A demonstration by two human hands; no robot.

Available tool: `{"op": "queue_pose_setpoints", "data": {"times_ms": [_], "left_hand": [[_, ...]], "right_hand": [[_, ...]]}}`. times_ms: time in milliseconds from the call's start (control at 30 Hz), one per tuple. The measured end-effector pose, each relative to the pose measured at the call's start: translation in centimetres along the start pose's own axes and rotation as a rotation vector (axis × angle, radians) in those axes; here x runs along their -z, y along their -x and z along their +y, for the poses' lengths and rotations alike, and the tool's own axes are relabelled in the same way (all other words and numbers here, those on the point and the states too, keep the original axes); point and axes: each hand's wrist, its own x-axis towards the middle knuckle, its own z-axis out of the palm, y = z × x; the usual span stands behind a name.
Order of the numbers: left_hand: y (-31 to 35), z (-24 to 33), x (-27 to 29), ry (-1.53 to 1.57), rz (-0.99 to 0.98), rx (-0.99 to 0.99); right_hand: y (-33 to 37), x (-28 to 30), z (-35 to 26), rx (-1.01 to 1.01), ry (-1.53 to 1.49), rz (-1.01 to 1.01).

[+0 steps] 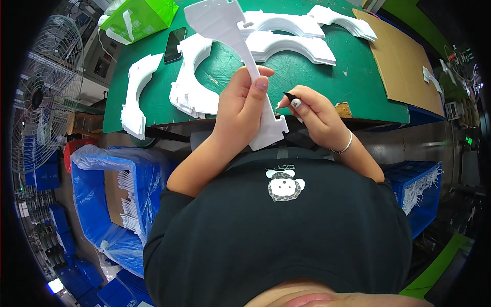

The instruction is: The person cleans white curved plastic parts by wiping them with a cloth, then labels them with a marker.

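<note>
My left hand (236, 110) is closed round the narrow middle of a curved white plastic part (217, 23), its thumb lying on the near face. The part is tilted, its broad end up over the table and its notched lower end close to my body. Just to the right, my right hand (325, 122) pinches a small black pointed tool (290, 96), whose exact kind I cannot make out. The tool's tip points left toward the part, with a gap between them. Stacks of similar white parts (291, 48) lie on the green table (353, 87).
More white parts lie in piles at the left (138, 92). Near them are a dark phone (175, 45) and a green bag (140, 20). A cardboard sheet (399, 61) covers the table's right end. Blue bins (84, 194) with white parts stand either side of me; a fan (46, 97) is far left.
</note>
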Motion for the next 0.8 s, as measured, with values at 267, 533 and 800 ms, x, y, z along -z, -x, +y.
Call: {"op": "queue_pose_setpoints", "data": {"times_ms": [267, 533, 800], "left_hand": [[-0.2, 0.6, -0.2, -0.078, -0.088, 0.033], [-0.3, 1.4, -0.2, -0.195, -0.143, -0.004], [0.1, 1.5, -0.6, -0.138, -0.267, 0.059]], "right_hand": [[0.1, 0.2, -0.4, 0.012, 0.042, -0.289], [0.4, -0.4, 0.2, 0.067, -0.011, -0.347], [0.7, 0.1, -0.1, 0.005, -0.03, -0.545]]}}
